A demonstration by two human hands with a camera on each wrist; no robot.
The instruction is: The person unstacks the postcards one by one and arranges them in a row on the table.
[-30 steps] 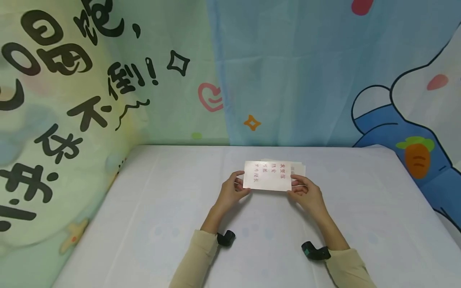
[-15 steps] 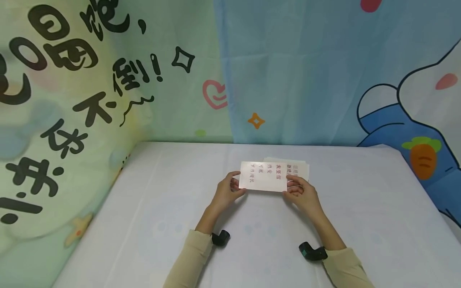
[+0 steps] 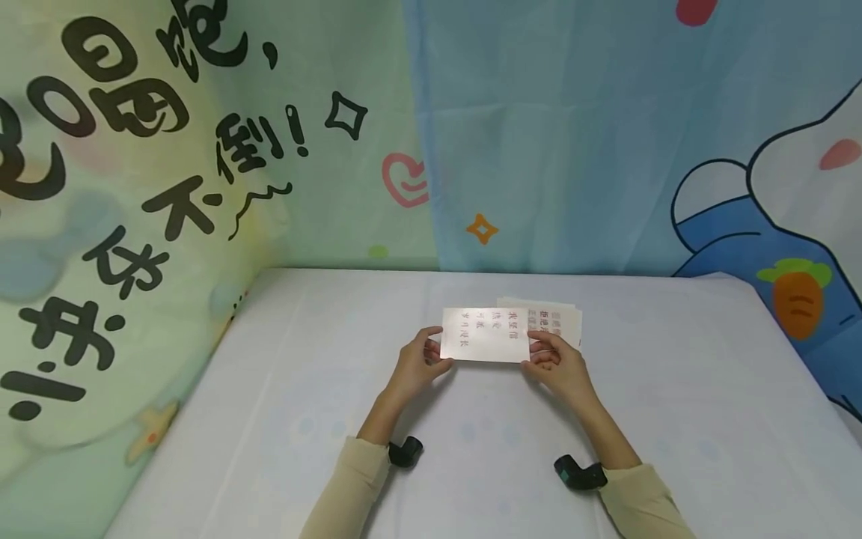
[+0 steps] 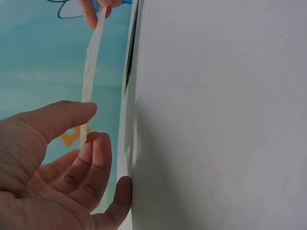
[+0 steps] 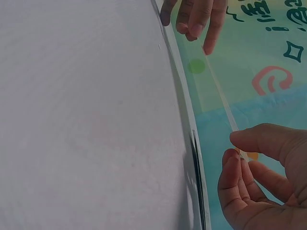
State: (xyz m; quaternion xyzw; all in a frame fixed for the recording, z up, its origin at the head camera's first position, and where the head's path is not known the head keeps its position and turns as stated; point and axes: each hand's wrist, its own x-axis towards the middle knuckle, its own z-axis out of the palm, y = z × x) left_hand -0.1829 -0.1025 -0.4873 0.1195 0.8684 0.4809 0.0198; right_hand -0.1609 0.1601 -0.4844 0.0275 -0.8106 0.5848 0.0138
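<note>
one small printed card (image 3: 483, 348) being held up by both ends

nearest the head camera, beige sleeves (image 3: 345, 490) are covering the forearms, and a left wrist camera (image 3: 405, 453) and a right wrist camera (image 3: 581, 474), both black, are sitting by the cuffs. just past them, the left hand (image 3: 414, 370) is pinching one end of the card, its thumb and curling fingers leaving only the thin card between them. the right hand (image 3: 560, 371) is gripping the opposite end in much the same way, thumb at the lower corner, the other fingers bending, a narrow gap filled by the card's edge.

between the two hands, the card is standing nearly upright above the white tablecloth (image 3: 501, 479), apart from it, and is showing four columns of red chinese characters (image 3: 513, 326) to the head camera. just behind it and by the right hand, pale printed cards (image 3: 571, 323) are lying overlapped on the cloth, partly hidden, so their number is not showing.

farther off, a yellow-green backdrop (image 3: 323, 224) is rising at the left, carrying black lettering (image 3: 178, 212), and a blue backdrop (image 3: 552, 150) is hanging behind the table, displaying an orange carrot (image 3: 798, 305) on a white cartoon animal (image 3: 795, 176).
</note>
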